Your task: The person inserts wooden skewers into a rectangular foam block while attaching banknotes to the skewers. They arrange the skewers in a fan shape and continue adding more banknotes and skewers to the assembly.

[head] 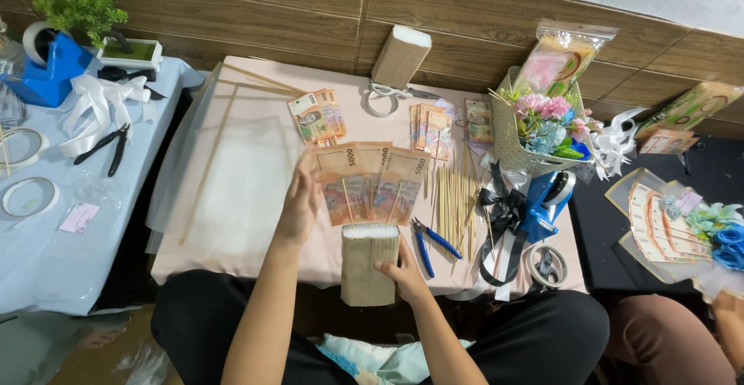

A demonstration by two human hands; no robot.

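Observation:
My left hand (298,203) rests on the left edge of a fan of three orange banknotes (370,183) fixed to thin wooden sticks, lying on the pink-covered table (248,199). My right hand (403,273) grips the right side of a tan paper-wrapped block (369,265) standing at the table's front edge, just below the fan. Blue-handled pliers (430,244) lie right of the block.
Loose wooden skewers (453,199), more banknotes (319,115), scissors (387,94), a second wrapped block (401,56), a blue tape dispenser (546,203), black ribbon and a flower basket (542,125) crowd the right. A blue-clothed side table (46,261) holds tape rolls and pliers.

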